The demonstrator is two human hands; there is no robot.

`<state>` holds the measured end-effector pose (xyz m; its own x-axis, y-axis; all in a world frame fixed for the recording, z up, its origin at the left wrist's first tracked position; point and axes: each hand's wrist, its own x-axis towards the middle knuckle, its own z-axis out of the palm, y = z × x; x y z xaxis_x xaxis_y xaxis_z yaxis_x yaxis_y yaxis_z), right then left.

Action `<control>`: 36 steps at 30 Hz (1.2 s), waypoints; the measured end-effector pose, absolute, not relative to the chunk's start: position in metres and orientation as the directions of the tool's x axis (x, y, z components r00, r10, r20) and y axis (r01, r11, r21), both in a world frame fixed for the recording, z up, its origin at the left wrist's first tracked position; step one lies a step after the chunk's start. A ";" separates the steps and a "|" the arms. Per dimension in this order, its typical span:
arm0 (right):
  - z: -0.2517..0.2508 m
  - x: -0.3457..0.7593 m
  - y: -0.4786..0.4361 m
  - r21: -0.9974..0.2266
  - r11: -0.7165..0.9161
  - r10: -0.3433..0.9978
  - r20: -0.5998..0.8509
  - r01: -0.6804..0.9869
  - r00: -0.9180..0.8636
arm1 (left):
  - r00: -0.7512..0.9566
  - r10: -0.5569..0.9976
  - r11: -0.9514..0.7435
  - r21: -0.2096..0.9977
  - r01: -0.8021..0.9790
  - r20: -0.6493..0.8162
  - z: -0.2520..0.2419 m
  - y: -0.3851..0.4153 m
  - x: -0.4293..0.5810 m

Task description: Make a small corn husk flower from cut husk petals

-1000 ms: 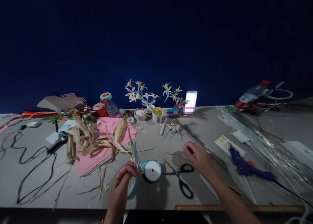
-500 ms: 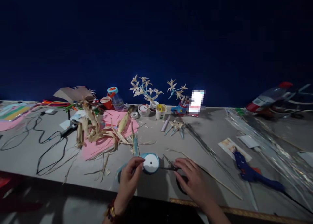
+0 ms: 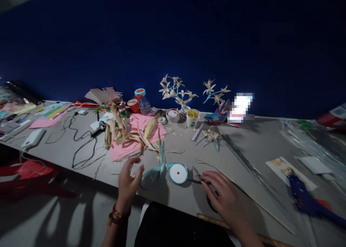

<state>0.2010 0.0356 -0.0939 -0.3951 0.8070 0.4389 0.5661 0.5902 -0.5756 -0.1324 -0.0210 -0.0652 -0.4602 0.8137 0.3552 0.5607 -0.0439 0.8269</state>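
Observation:
My left hand (image 3: 129, 184) hovers over the table's front edge, thumb and forefinger apart, with nothing visible in it. To its right lies a ribbon spool (image 3: 178, 173) with a white face and light blue ribbon around it. A loose light blue ribbon (image 3: 154, 171) trails between my left hand and the spool. My right hand (image 3: 223, 191) is closed over the handles of a pair of scissors (image 3: 196, 173), which lie low at the table surface. The scissors' blades are spread and point left toward the spool; my fingers partly hide the handles.
Corn husks (image 3: 119, 131) lie on pink paper (image 3: 127, 149) at left. Husk flowers (image 3: 177, 90) stand behind, near paper cups (image 3: 193, 119). Thin wires (image 3: 243, 164) and a thin stick (image 3: 259, 203) run along the right, beside a blue glue gun (image 3: 300, 193).
My left hand has moved left, away from the spool, and its fingers have spread. The right hand stays at the scissors. My view has turned left.

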 end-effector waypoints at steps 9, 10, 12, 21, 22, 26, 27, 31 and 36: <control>-0.103 0.213 0.032 -0.527 0.611 0.790 0.458 0.591 -0.408 | -0.403 0.883 0.191 0.602 0.775 0.239 -0.065 0.027 -0.135; -0.102 0.213 0.031 -0.519 0.618 0.784 0.466 0.591 -0.410 | -0.415 0.882 0.223 0.579 0.785 0.222 -0.065 0.037 -0.138; -0.100 0.212 0.030 -0.510 0.626 0.776 0.478 0.590 -0.411 | -0.447 0.876 0.295 0.535 0.792 0.180 -0.064 0.057 -0.143; -0.092 0.213 0.024 -0.539 0.582 0.810 0.451 0.609 -0.375 | -0.495 0.868 0.415 0.498 0.761 0.033 -0.080 0.095 -0.159; -0.092 0.214 0.024 -0.543 0.577 0.814 0.443 0.610 -0.376 | -0.496 0.868 0.415 0.508 0.755 0.028 -0.081 0.094 -0.161; -0.092 0.212 0.026 -0.561 0.576 0.816 0.435 0.595 -0.380 | -0.511 0.859 0.421 0.529 0.737 0.028 -0.083 0.090 -0.165; -0.092 0.211 0.026 -0.565 0.578 0.815 0.437 0.590 -0.380 | -0.519 0.854 0.426 0.529 0.734 0.033 -0.083 0.090 -0.166; -0.088 0.204 0.024 -0.569 0.588 0.807 0.458 0.575 -0.373 | -0.539 0.840 0.426 0.550 0.718 0.053 -0.084 0.097 -0.167; -0.085 0.215 0.016 -0.580 0.585 0.802 0.519 0.567 -0.297 | -0.550 0.831 0.363 0.662 0.656 0.089 -0.085 0.098 -0.169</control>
